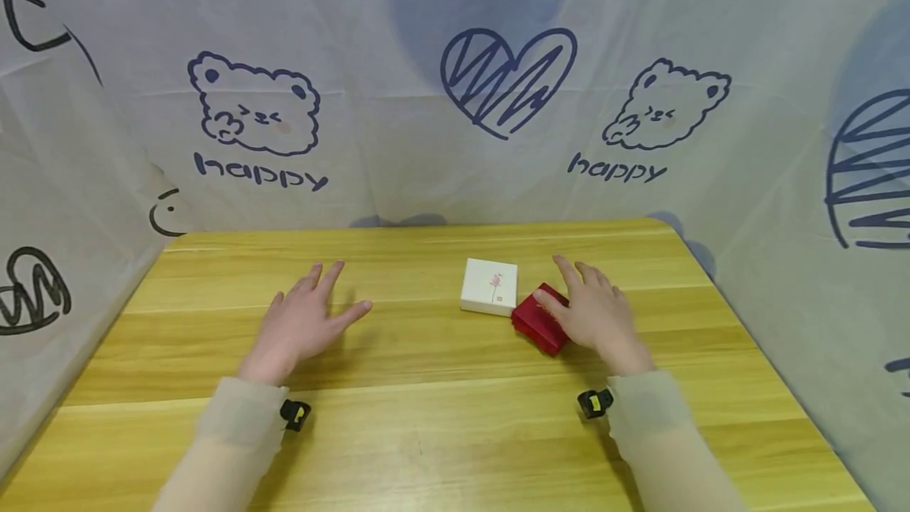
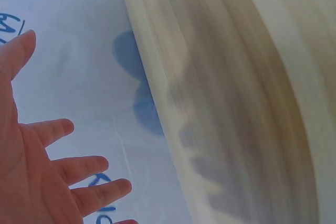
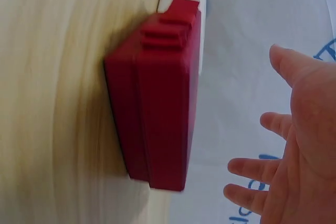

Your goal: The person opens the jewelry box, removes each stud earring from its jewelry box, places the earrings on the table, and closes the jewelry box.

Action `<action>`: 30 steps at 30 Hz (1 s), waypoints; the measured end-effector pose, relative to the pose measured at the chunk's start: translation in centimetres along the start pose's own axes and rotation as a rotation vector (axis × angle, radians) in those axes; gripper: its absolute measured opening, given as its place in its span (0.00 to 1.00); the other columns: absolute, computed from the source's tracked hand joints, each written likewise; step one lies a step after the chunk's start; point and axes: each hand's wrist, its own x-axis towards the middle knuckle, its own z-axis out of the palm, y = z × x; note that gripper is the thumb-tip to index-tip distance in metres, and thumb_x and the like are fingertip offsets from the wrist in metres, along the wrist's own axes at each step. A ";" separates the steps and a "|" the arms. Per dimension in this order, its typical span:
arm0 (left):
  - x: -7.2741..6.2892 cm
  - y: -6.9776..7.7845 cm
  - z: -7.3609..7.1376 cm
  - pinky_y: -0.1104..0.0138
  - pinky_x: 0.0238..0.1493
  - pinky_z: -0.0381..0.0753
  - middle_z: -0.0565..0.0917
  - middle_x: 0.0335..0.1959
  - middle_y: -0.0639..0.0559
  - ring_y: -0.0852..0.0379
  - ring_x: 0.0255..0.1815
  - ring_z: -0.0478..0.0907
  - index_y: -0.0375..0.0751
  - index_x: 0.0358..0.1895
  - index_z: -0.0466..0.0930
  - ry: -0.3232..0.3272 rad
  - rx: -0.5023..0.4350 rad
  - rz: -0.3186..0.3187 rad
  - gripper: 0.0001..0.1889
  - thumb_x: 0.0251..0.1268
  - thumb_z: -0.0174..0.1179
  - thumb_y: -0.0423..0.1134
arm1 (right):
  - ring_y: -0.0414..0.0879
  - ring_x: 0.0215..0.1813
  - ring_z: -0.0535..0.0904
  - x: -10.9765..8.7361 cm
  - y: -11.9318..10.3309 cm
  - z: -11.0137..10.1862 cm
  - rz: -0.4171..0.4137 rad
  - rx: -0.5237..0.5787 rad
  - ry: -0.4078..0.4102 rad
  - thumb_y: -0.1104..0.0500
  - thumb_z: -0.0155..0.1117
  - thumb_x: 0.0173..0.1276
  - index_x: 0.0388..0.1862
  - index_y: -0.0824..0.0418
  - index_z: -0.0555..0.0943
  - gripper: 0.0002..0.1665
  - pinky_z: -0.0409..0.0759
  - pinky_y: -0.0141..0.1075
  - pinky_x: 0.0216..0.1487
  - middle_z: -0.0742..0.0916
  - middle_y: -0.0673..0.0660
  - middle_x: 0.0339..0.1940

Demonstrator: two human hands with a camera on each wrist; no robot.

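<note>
Red box under the hovering right hand!
Here it is, the red box, lying askew on the wooden table, right of the middle, and the right hand hangs just over it, fingers spread, thumb stretched out above the top, clear of the surface. Just beside it sits the white box, a pink flower on its top (whether their corners meet, I can't tell from here). Over on the left, well apart from both boxes, the left hand hovers above the wood, fingers fanned, thumb out wide. Pale sleeves on both arms, a black device at each wrist; behind, a pale cloth with bears, hearts and "happy".
</note>
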 end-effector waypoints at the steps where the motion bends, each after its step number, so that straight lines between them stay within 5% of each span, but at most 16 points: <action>1: 0.1 0.3 0.2 0.30 0.65 0.43 0.49 0.76 0.31 0.29 0.73 0.50 0.48 0.80 0.43 -0.001 -0.003 0.005 0.52 0.61 0.39 0.78 | 0.70 0.72 0.55 0.0 -0.3 0.1 -0.002 0.005 -0.006 0.30 0.49 0.70 0.80 0.52 0.53 0.47 0.53 0.69 0.66 0.62 0.70 0.74; 11: 1.3 2.2 1.6 0.33 0.65 0.51 0.55 0.75 0.32 0.30 0.71 0.57 0.47 0.80 0.46 0.003 -0.015 0.052 0.48 0.66 0.45 0.72 | 0.67 0.66 0.68 0.8 -2.5 1.0 -0.028 0.036 -0.022 0.42 0.57 0.72 0.78 0.55 0.58 0.42 0.66 0.65 0.61 0.71 0.68 0.69; 17: 1.9 3.2 2.3 0.37 0.63 0.62 0.58 0.73 0.31 0.28 0.66 0.64 0.45 0.79 0.47 -0.003 -0.063 0.079 0.45 0.68 0.49 0.67 | 0.67 0.66 0.68 1.3 -3.7 1.3 -0.035 0.026 -0.048 0.42 0.56 0.73 0.78 0.55 0.59 0.40 0.59 0.66 0.64 0.73 0.67 0.68; 30: 2.1 4.4 3.5 0.40 0.62 0.65 0.63 0.72 0.35 0.34 0.68 0.65 0.47 0.79 0.48 -0.045 -0.101 0.088 0.45 0.68 0.48 0.69 | 0.62 0.67 0.70 2.2 -6.2 2.0 -0.002 0.054 -0.133 0.46 0.54 0.76 0.78 0.53 0.60 0.35 0.43 0.64 0.70 0.77 0.62 0.66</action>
